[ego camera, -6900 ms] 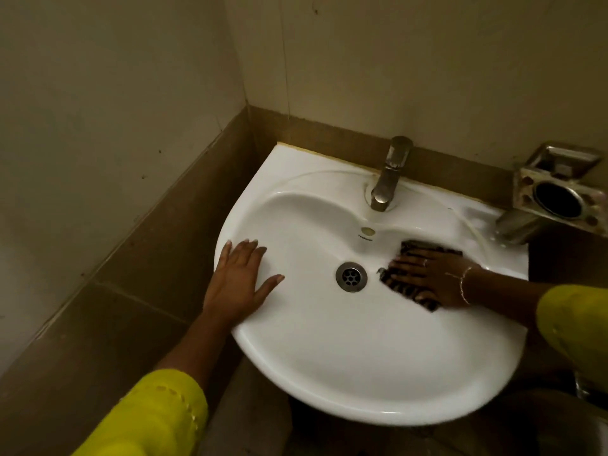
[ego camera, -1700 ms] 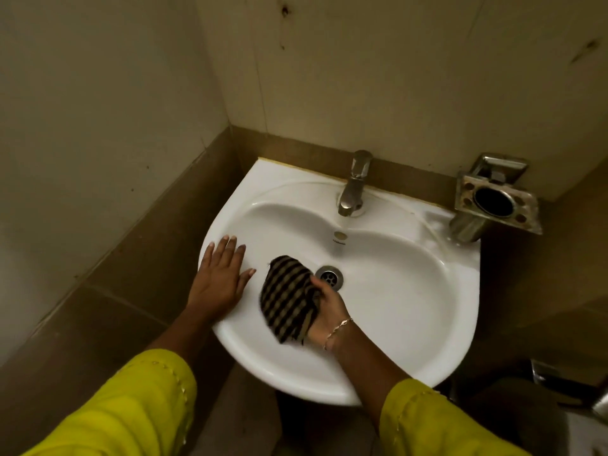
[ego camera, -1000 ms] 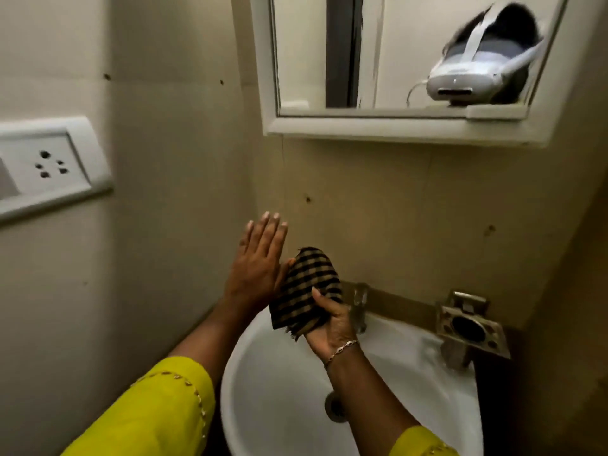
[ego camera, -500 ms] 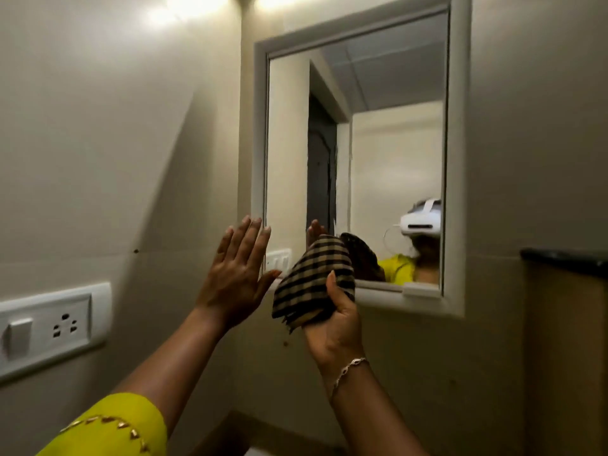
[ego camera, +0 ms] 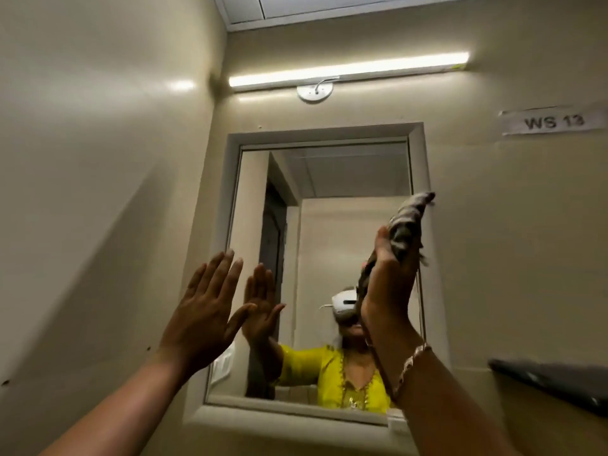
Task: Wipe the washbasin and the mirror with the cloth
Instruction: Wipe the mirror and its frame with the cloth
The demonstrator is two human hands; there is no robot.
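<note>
One cloth (ego camera: 406, 225) runs upward in right hand (ego camera: 388, 291), against mirror (ego camera: 345, 179).

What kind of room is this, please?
Probably a small washroom: a white-framed wall mirror hangs in a corner of glossy beige walls, under a lit tube light. A paper label reading WS 13 suggests a numbered, shared facility.

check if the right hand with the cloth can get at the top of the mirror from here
Probably yes: the right hand already holds the cloth up by the mirror, and nothing shows between it and the top edge.
</note>
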